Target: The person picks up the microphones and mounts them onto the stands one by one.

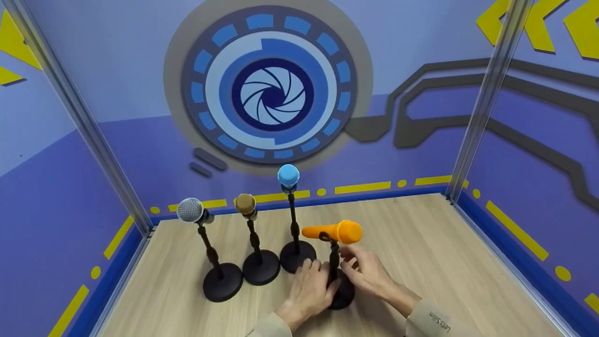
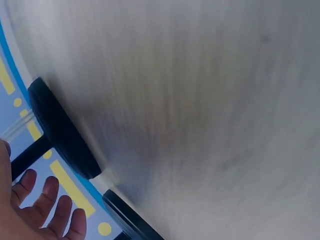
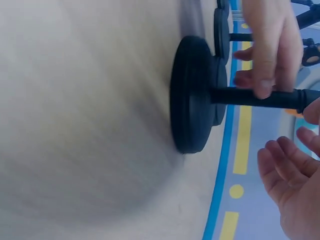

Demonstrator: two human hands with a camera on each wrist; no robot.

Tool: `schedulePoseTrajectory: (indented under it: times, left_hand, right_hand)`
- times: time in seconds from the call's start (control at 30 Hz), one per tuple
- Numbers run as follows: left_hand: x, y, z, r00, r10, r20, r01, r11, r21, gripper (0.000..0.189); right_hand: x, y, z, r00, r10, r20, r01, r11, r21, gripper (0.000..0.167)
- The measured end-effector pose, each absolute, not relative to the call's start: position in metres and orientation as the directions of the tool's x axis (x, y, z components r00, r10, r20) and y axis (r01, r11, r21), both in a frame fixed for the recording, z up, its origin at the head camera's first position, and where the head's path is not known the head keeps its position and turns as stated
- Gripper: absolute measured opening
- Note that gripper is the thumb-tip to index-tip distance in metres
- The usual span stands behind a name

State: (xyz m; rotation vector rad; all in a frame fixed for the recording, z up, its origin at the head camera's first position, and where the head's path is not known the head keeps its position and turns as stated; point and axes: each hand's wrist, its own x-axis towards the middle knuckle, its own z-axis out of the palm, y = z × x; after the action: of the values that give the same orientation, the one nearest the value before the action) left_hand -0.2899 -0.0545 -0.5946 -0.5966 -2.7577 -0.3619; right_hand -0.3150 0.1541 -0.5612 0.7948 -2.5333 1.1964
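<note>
An orange microphone (image 1: 344, 231) sits in the clip of a black desktop stand, its round base (image 3: 192, 95) on the table. My left hand (image 1: 309, 288) is at the left of this stand, its thumb against the pole (image 3: 237, 96) and its other fingers loosely bent, apart from the pole. On the other side, my right hand (image 1: 369, 274) is close under the microphone. Its thumb is right at the pole's collar, while its remaining fingers stand spread and relaxed in the right wrist view.
Three more microphones on black stands are lined up to the left: a silver one (image 1: 191, 210), a gold one (image 1: 246, 204) and a taller blue one (image 1: 288, 175). The wooden table (image 1: 421, 224) meets blue-purple panels (image 1: 140, 140) with metal corner posts.
</note>
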Motion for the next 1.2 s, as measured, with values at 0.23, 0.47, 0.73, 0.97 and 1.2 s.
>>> schedulePoseTrajectory:
  times: [0.23,0.47,0.73,0.97,1.2]
  left_hand:
    - [-0.288,-0.049,-0.601,-0.850,0.349,0.395,0.414,0.906,0.091,0.037]
    - [-0.288,-0.044,-0.602,-0.856,0.331,0.398,0.381,0.923,0.052,0.037]
    - [-0.289,-0.040,-0.603,-0.880,0.312,0.357,0.361,0.929,0.078,0.039]
    - [-0.289,-0.041,-0.604,-0.882,0.325,0.340,0.372,0.924,0.083,0.036]
    - [-0.288,-0.040,-0.604,-0.867,0.320,0.383,0.370,0.927,0.062,0.034]
  right_hand:
    - [-0.315,0.148,-0.558,-0.800,-0.373,0.470,-0.598,0.421,-0.682,0.033]
    - [-0.315,0.143,-0.558,-0.791,-0.361,0.493,-0.607,0.369,-0.704,0.021]
    - [-0.316,0.142,-0.558,-0.739,-0.382,0.555,-0.667,0.297,-0.684,0.011]
    - [-0.316,0.140,-0.561,-0.711,-0.376,0.594,-0.700,0.299,-0.648,0.013]
    - [-0.316,0.139,-0.562,-0.691,-0.359,0.627,-0.721,0.299,-0.624,0.015]
